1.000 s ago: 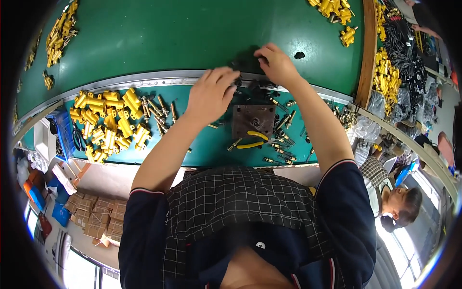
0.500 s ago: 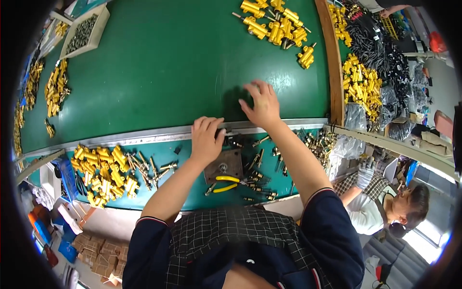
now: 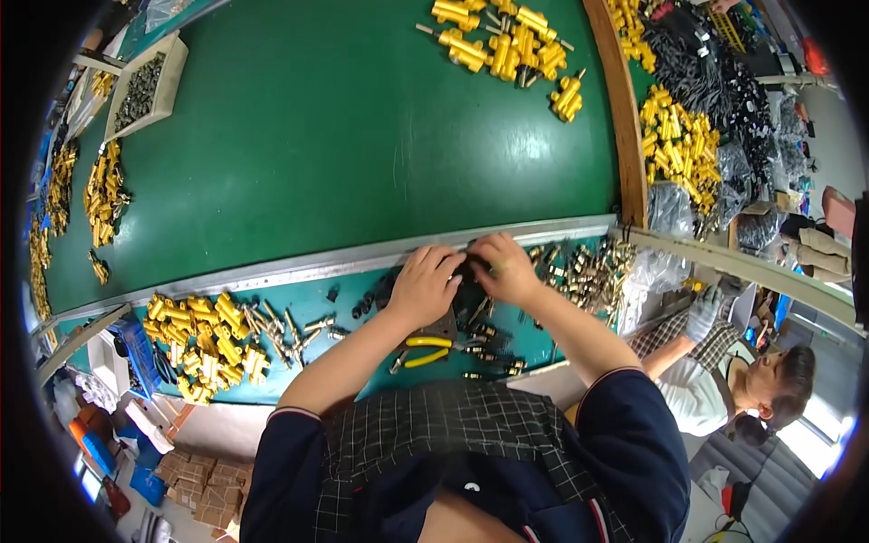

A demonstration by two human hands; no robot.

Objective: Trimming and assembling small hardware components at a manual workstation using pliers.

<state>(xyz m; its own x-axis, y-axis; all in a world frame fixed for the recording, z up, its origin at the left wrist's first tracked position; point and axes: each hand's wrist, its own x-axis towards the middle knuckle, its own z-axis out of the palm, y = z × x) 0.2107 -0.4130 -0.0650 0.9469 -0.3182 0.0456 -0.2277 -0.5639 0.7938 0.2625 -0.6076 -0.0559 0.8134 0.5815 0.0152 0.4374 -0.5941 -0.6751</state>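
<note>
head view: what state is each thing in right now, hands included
left hand, fingers bent, contents hidden
right hand, fingers curled close to the left's, contents hidden
yellow-handled pliers, lying down, handles spread
dark block, partly covered by the left hand
near yellow parts, loosely heaped
far yellow parts, clustered, some with rods protruding
pale bin, open-topped, holding small dark parts

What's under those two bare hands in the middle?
Part of a dark block peeks out just below the left hand; its far part is covered. Whatever is under the fingers of the left hand and right hand is too dark and hidden to name.
</note>
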